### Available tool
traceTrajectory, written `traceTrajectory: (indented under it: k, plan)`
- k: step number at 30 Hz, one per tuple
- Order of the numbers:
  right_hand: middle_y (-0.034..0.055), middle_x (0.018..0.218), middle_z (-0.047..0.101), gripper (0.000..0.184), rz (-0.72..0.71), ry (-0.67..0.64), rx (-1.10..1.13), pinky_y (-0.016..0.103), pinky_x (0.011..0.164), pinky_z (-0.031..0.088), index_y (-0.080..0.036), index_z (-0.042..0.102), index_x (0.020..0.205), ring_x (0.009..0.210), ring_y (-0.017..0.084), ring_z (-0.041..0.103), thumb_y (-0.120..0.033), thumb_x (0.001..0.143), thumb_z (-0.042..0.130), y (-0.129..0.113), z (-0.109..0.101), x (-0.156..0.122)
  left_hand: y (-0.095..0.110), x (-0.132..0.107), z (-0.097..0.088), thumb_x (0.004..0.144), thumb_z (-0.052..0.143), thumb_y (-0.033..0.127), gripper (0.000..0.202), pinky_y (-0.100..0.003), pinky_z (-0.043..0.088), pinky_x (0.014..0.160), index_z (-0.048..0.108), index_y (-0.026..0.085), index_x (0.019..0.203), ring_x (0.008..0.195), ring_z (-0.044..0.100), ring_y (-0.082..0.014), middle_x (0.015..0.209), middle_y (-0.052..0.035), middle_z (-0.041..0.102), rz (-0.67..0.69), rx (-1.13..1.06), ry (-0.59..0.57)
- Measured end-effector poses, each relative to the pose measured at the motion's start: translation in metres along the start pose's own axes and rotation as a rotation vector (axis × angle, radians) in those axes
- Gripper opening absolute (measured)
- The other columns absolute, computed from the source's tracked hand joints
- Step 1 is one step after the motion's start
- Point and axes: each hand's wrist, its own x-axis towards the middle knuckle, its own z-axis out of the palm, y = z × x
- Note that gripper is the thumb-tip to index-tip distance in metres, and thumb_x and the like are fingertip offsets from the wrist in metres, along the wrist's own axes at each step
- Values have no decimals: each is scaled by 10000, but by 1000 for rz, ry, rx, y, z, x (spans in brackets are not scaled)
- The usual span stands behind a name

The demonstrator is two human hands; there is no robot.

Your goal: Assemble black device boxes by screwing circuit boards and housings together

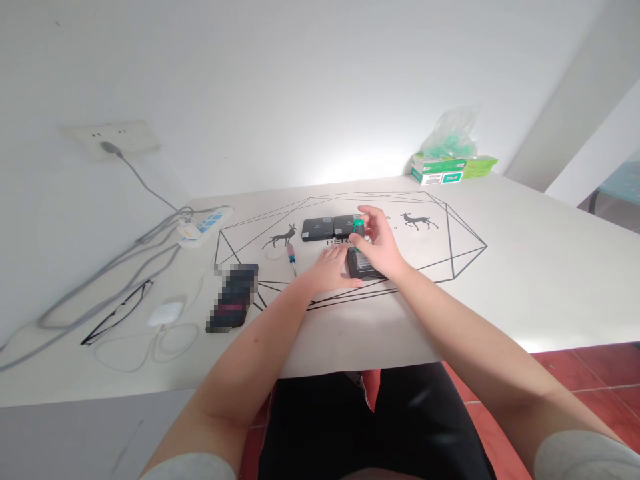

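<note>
My right hand (379, 243) is closed around the green-and-black handle of a screwdriver (358, 227), which stands upright over a black rectangular device (367, 267). The screwdriver's tip is too small to make out. My left hand (330, 270) lies at the device's left side, fingers stretched out and thumb spread along its near corner. Behind the hands, two similar flat black boxes sit side by side: the left box (317, 229) is in full view, while the right box (343, 227) is partly covered by my right hand and the screwdriver.
Left of my hands lies a small screwdriver (291, 255) with a red-and-blue handle. A blurred-out phone (233, 298), glasses (117, 312), a white charger (165, 314) with its cable and a power strip (205, 227) occupy the left side. Green-and-white boxes (439, 169) stand at the back right.
</note>
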Motion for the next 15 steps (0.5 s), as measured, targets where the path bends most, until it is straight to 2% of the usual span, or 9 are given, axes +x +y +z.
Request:
traceTrajectory:
  k: [4, 7, 12, 15]
  plan:
    - [46, 1098, 692, 353, 76, -86, 81, 488, 994, 538, -311, 600, 1244, 1102, 279, 652, -328, 892, 616, -8, -6, -2, 0, 1, 1, 797, 618, 881, 1281, -586, 162, 1328, 142, 151, 1736, 1673, 106, -467, 1808, -215, 189, -56, -1, -18]
    - [55, 1181, 695, 296, 68, -112, 55, 500, 1032, 529, -309, 655, 1214, 1150, 287, 643, -356, 937, 559, -13, -6, -3, -1, 2, 2, 782, 618, 892, 1309, -590, 149, 1330, 123, 153, 1742, 1674, 102, -470, 1810, -207, 187, -62, -11, -14]
    - [84, 1181, 604, 362, -82, -11, -182, 473, 954, 538, -287, 673, 1179, 1093, 285, 598, -439, 867, 777, -11, -1, -3, -3, 3, 3, 824, 643, 819, 1245, -585, 142, 1338, 95, 206, 1759, 1677, 127, -442, 1824, -154, 174, 16, -15, 25]
    - [83, 1157, 597, 388, -97, 42, -246, 474, 939, 538, -287, 641, 1230, 1044, 275, 593, -419, 885, 760, -7, 0, -3, -3, 3, 4, 822, 644, 819, 1236, -584, 141, 1338, 109, 216, 1758, 1676, 138, -438, 1821, -146, 193, 24, -8, 46]
